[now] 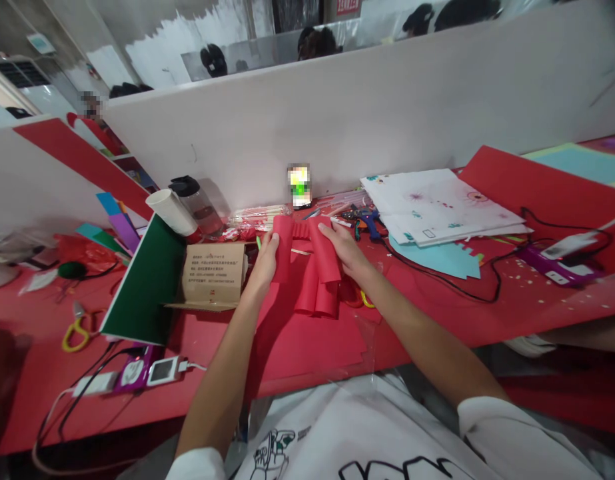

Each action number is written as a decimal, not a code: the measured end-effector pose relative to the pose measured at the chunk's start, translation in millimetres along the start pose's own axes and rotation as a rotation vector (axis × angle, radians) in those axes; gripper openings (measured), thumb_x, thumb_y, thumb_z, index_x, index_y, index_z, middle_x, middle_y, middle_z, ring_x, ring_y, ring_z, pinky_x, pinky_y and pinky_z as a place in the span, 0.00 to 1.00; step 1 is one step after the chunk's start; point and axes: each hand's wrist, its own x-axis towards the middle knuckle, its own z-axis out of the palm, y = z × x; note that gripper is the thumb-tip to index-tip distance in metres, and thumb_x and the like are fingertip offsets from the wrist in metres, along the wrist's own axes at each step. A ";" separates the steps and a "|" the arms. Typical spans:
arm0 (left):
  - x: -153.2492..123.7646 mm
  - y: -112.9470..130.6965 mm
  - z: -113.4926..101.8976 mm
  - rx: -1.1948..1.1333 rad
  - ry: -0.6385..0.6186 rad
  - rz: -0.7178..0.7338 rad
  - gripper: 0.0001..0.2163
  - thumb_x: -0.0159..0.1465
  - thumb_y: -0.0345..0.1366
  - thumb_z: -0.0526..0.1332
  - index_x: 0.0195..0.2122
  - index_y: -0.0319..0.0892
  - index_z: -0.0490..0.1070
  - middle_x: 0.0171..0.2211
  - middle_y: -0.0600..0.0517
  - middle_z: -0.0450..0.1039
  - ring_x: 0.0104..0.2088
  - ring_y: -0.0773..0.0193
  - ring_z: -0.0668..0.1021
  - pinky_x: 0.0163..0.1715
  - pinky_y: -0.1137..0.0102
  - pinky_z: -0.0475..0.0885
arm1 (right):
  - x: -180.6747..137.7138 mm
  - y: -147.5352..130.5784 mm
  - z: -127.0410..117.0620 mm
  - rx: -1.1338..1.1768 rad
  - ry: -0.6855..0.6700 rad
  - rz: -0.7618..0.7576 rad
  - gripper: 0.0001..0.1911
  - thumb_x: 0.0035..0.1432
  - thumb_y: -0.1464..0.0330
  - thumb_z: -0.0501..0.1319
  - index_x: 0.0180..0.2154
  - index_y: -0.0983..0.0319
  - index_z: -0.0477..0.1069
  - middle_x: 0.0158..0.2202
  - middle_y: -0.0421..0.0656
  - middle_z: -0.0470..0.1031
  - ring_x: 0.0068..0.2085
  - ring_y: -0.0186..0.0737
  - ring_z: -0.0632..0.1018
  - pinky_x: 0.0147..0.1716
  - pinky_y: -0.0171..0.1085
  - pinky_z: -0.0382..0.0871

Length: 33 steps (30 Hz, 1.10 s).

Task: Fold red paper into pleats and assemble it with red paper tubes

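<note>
My left hand [267, 259] is closed around a red paper roll [283, 248] that stands nearly upright. My right hand [343, 245] grips another red paper roll [325, 257], its thumb pressed on the upper end. Between the two rolls shows a pleated red paper strip [301, 230]; whether it joins them I cannot tell. Just below, more rolled red paper [314, 300] lies on flat red sheets [312, 347] at the table's front. Yellow-handled scissors [367, 300] stick out partly hidden by my right forearm.
On the left stand an open cardboard box [212, 273], a green board [142, 287] and a bottle [197, 203]. A lit phone [300, 187] leans on the white partition [377, 107]. To the right lie a blue glue gun [371, 223], drawn-on sheets [442, 203] and a cabled purple power strip [560, 267].
</note>
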 end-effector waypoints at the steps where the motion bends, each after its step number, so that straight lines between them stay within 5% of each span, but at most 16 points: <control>1: -0.7 -0.4 0.7 -0.001 0.000 0.017 0.22 0.69 0.46 0.58 0.62 0.46 0.65 0.62 0.50 0.71 0.63 0.58 0.72 0.62 0.67 0.67 | 0.0 2.1 1.5 -0.016 0.001 -0.015 0.23 0.53 0.52 0.69 0.46 0.58 0.73 0.42 0.41 0.82 0.37 0.40 0.81 0.37 0.38 0.77; 12: -13.6 -4.5 7.1 0.169 -0.076 0.234 0.25 0.69 0.51 0.57 0.64 0.48 0.62 0.65 0.48 0.66 0.66 0.53 0.68 0.65 0.61 0.63 | 3.5 12.6 0.9 -0.372 0.062 -0.359 0.24 0.57 0.51 0.66 0.50 0.57 0.70 0.51 0.46 0.79 0.52 0.48 0.79 0.56 0.49 0.72; 17: -19.4 -1.7 8.6 0.303 -0.037 0.284 0.28 0.69 0.55 0.55 0.67 0.49 0.60 0.69 0.48 0.60 0.72 0.51 0.59 0.69 0.59 0.57 | -0.5 8.9 4.8 -0.375 0.057 -0.402 0.27 0.58 0.51 0.65 0.54 0.56 0.67 0.55 0.47 0.77 0.55 0.48 0.78 0.59 0.51 0.71; 33: -17.8 -3.3 9.1 0.338 -0.074 0.364 0.28 0.69 0.55 0.54 0.66 0.50 0.61 0.67 0.48 0.64 0.70 0.51 0.62 0.69 0.57 0.59 | -4.5 4.7 10.0 -0.372 0.079 -0.420 0.29 0.56 0.50 0.67 0.54 0.56 0.66 0.55 0.49 0.76 0.54 0.49 0.78 0.59 0.52 0.71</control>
